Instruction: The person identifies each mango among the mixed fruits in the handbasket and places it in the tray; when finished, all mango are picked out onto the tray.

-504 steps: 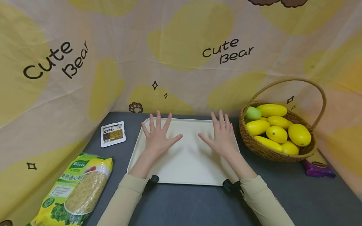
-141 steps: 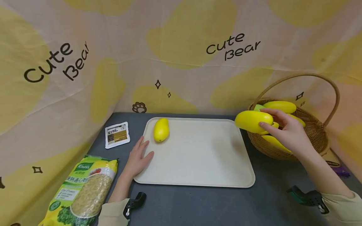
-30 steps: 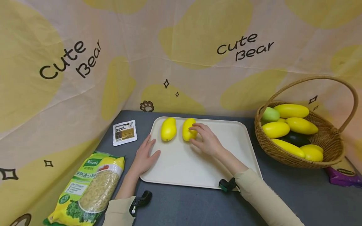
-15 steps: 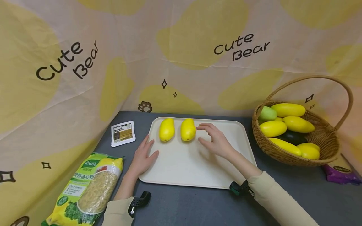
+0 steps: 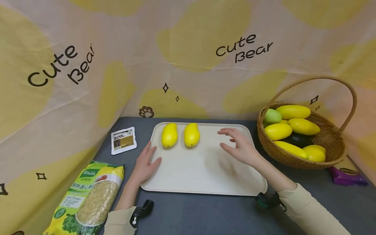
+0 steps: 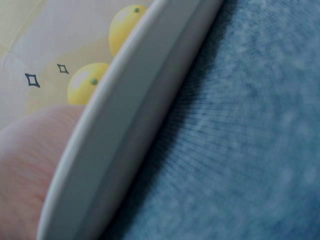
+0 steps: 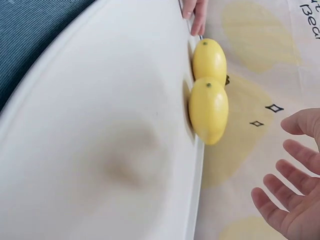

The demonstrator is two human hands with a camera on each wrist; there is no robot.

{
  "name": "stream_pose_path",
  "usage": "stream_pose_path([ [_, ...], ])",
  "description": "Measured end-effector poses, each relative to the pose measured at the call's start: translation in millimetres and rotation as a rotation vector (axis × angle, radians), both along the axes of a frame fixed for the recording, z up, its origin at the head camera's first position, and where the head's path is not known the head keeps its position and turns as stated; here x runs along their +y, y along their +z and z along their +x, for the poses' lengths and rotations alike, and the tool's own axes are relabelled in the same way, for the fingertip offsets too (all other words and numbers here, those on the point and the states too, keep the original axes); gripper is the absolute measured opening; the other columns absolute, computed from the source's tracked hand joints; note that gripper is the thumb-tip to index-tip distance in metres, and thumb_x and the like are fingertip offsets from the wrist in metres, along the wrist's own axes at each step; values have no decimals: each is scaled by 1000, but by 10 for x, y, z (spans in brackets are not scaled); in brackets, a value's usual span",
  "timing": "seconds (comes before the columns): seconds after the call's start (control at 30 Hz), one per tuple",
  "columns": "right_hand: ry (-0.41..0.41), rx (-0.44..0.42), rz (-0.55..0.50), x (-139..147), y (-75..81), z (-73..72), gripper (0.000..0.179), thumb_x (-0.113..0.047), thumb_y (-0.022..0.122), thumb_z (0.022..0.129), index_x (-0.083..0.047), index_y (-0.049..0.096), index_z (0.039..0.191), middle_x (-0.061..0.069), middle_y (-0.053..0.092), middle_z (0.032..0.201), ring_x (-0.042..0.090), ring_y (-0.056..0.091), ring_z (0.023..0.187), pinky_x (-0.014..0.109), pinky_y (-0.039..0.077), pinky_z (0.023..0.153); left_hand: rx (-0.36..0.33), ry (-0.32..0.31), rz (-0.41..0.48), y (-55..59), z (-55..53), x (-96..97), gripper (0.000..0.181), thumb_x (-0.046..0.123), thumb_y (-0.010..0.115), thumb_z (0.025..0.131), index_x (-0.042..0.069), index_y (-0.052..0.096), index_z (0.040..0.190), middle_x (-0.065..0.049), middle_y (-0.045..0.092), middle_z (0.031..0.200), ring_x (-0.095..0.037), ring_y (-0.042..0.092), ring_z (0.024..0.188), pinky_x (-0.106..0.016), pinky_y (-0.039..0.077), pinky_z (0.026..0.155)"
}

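Two smooth yellow mango-like fruits, the left one (image 5: 169, 135) and the right one (image 5: 192, 134), lie side by side at the back left of the white tray (image 5: 202, 176). My left hand (image 5: 144, 165) rests on the tray's left edge, thumb and fingers spread; the left wrist view shows the tray's rim (image 6: 115, 115) close up. Over the right half of the tray hovers my right hand (image 5: 239, 148), holding nothing, its fingers loosely bent. In the right wrist view its palm (image 7: 302, 220) is bare and apart from the two fruits.
A wicker basket (image 5: 282, 160) with a tall handle stands on the right, holding several yellow fruits, a green one (image 5: 272, 116) and a dark one (image 5: 298, 139). Behind it lies a purple packet (image 5: 346, 176). On the left are a white sachet (image 5: 123, 141) and a Knorr bag (image 5: 88, 195).
My right hand has carried a second yellow fruit from the basket to the tray beside the first, released it and drawn back to the right. My left hand stays at the tray's edge.
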State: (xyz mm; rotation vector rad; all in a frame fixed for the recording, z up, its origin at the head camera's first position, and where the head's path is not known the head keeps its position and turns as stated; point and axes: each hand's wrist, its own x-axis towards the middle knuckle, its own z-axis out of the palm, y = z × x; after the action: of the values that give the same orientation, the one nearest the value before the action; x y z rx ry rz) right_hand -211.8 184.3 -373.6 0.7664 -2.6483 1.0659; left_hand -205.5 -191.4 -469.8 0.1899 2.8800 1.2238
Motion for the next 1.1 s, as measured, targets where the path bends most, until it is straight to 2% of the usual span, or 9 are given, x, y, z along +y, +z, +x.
stream_pose_path([
  [0.4,-85,42,106,571,318,169,35,-11,69,90,-7,62,124,11,60,125,29,58,107,51,53,83,6,-5,-3,-18,-7,-13,61,30,56,98,2,36,149,-14,9,162,-39,11,146,-64,7,112],
  [0.6,-140,35,166,896,538,256,34,-13,68,91,-5,62,124,14,63,120,36,61,104,54,54,81,16,-9,-7,-21,-9,-18,60,29,57,98,2,37,149,-14,9,162,-40,12,146,-64,8,112],
  [0.8,-150,-82,286,1283,709,281,37,-21,66,94,-2,61,125,20,61,123,40,63,103,55,53,81,17,-8,-8,-19,-12,-17,61,29,57,98,1,37,148,-15,9,162,-40,12,146,-64,9,112],
  [1.0,-143,-223,430,1585,751,244,38,-25,67,93,1,64,121,12,66,113,22,64,90,33,53,73,17,-4,-18,-27,-10,-15,60,28,57,98,1,38,148,-16,10,162,-41,13,145,-64,10,112],
  [1.1,-113,-283,453,1691,723,239,40,-26,67,93,2,63,121,9,66,113,20,63,91,29,51,73,25,-6,-23,-31,-11,-12,60,27,57,98,0,39,147,-16,10,162,-41,13,145,-64,10,112],
])
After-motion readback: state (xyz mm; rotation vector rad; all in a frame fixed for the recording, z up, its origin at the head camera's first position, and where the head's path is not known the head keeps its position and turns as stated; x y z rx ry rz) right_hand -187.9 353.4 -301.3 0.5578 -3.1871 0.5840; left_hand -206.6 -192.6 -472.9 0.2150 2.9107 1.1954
